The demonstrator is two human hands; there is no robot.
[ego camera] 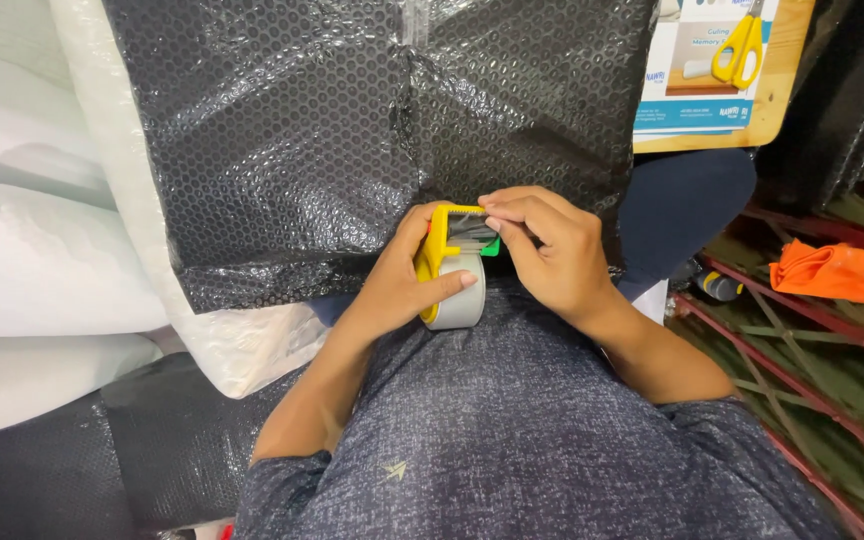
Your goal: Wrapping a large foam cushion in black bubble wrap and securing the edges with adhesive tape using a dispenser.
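A yellow tape dispenser (449, 262) with a roll of grey tape (460, 296) is held close to the body, at the near edge of a parcel wrapped in black bubble wrap (352, 130). The left hand (397, 285) is wrapped around the dispenser, its grip pressed onto the roll. The right hand (552, 250) is set over the dispenser's top, its fingertips (497, 215) pinching at the tape end. Yellow scissors (739, 45) lie on a printed box (702, 70) at the far right. An orange cloth (832, 272) rests on a red rack (802, 330) to the right.
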